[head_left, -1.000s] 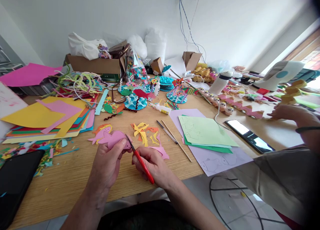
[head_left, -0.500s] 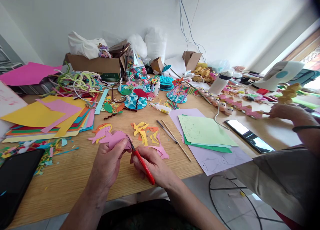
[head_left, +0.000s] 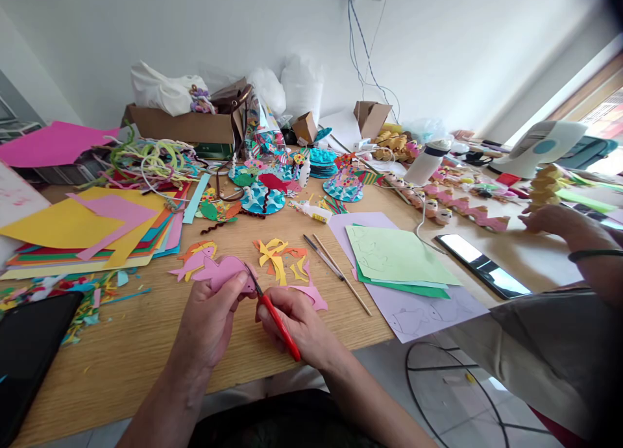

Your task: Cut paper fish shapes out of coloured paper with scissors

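My left hand (head_left: 210, 319) pinches a pink paper fish cutout (head_left: 221, 270) just above the wooden table (head_left: 136, 350). My right hand (head_left: 296, 324) grips red-handled scissors (head_left: 275, 315), whose blades meet the right edge of the pink cutout. An orange and pink paper fish (head_left: 197, 256) lies just beyond my left hand. Yellow and orange paper scraps (head_left: 278, 256) lie beyond my right hand, with a pink offcut (head_left: 311, 295) beside it.
A stack of coloured paper sheets (head_left: 92, 230) lies at the left, green and lilac sheets (head_left: 396, 260) at the right. Two thin brushes (head_left: 335, 269), a phone (head_left: 481, 266) and a black tablet (head_left: 26, 354) lie nearby. Another person's hand (head_left: 552, 217) rests at the far right.
My hands stay almost still, the scissors shifting slightly at the pink cutout. The other person's hand at the right has moved the yellow folded paper piece a little.
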{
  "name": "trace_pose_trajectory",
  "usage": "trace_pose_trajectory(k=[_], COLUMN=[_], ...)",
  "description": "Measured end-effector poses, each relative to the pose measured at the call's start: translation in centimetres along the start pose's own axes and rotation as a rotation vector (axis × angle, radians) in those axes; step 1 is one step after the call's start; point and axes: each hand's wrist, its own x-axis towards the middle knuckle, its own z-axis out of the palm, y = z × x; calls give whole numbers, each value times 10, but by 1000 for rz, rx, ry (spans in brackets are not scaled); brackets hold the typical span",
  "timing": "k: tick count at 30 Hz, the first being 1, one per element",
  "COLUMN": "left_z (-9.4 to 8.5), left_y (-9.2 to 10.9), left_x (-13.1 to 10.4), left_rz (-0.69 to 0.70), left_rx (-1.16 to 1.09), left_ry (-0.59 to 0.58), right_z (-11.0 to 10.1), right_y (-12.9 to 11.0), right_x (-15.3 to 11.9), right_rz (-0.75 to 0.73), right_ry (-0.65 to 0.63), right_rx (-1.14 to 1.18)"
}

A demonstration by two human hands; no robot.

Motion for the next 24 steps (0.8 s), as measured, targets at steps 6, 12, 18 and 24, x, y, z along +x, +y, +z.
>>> trace_pose_trajectory(k=[6,12,18,24], left_z=[-1,-3,-3,-4], left_y=[2,1,2,2], left_x=[0,-1,-2,0], left_rz=[-26,-42,-76,-80], left_rx=[-9,-22,-41,-38], left_ry=[-8,-20,-2,-4], right_z=[0,1,2,3], right_y=[0,1,3,1], right_x=[-1,-1,-1,-1], right_rz=[14,17,32,30], right_ry=[14,3,21,33], right_rx=[-8,37,38,31])
